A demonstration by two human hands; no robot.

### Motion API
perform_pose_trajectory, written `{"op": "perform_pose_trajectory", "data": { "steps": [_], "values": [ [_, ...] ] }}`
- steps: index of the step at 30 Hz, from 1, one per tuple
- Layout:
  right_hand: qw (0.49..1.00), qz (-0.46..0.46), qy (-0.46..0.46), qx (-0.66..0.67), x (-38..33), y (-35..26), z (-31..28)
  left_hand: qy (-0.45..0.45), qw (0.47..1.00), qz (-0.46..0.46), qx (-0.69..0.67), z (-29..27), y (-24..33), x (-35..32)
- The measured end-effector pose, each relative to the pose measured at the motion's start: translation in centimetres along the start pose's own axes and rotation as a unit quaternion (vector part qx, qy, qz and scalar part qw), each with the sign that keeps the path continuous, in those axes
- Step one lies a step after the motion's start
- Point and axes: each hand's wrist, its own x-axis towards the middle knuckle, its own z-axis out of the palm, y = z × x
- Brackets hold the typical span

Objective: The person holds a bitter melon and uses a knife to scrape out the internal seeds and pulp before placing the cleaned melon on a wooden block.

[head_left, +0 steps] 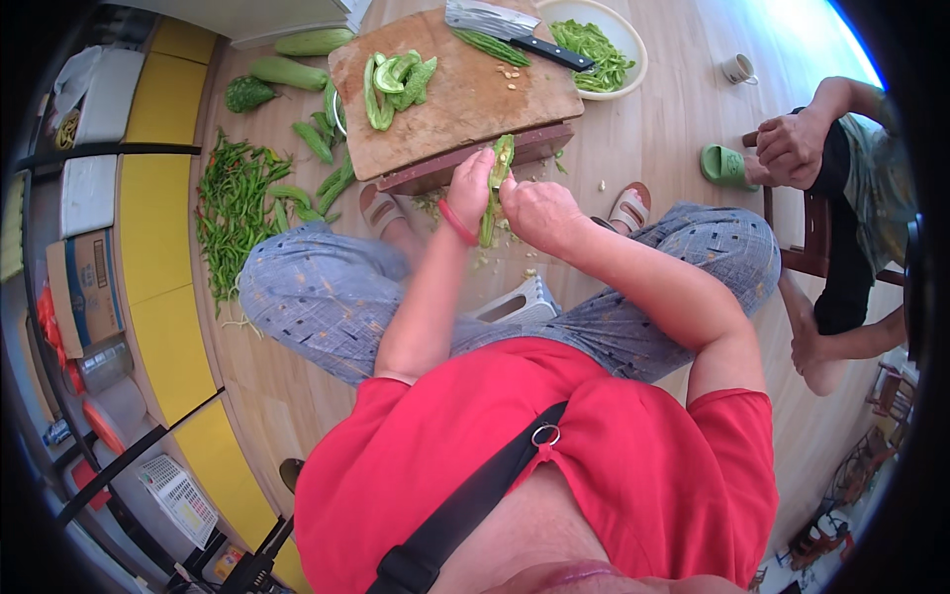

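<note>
In front of the cutting board's near edge, my left hand [469, 186] is closed round a long split piece of bitter melon [502, 163], its pale, seedy inside showing. My right hand [542, 212] is closed, its thumb and fingertips pressed against the same piece; whether a small tool is in those fingers is hidden. On the wooden cutting board [465, 99] lie hollowed melon pieces [399, 84], a cleaver [520, 33] with a black handle, and a bumpy green piece [491, 46] beside its blade. Pale seeds are scattered on the board and the floor below.
A white bowl [638, 69] of green slices stands right of the board. Red and green chillies [236, 203] and whole gourds [287, 72] lie on the floor at left, near yellow cabinets [156, 238]. At right are a mug [738, 69] and a seated person [797, 148].
</note>
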Motion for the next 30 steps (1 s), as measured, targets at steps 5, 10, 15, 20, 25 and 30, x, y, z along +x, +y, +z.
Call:
{"op": "perform_pose_trajectory", "data": {
  "steps": [5, 10, 15, 20, 25, 30],
  "values": [
    [0.997, -0.008, -0.019, 0.071, -0.8, 0.0, -0.2, -0.004, 0.996, -0.070, -0.050, 0.4, 1.5, -0.6],
    [0.995, -0.020, -0.022, 0.100, -1.5, -0.1, 0.3, -0.039, 0.978, -0.141, -0.146, -0.1, 1.1, 0.0],
    [0.994, -0.066, -0.039, 0.071, -1.7, 0.0, 0.5, -0.128, 0.938, -0.196, -0.255, -1.0, 0.2, 1.1],
    [0.999, -0.026, 0.008, 0.027, -1.0, 0.5, -1.6, -0.066, 0.971, -0.147, -0.179, -1.0, 0.5, 1.3],
    [0.999, -0.005, 0.033, -0.015, 0.3, 1.5, -0.6, -0.021, 0.996, -0.077, -0.039, 0.0, 0.6, 0.9],
    [1.000, -0.011, -0.012, 0.011, -0.5, 0.8, 0.1, 0.016, 0.998, -0.035, 0.054, 0.6, 0.9, 0.2]
  ]
}}
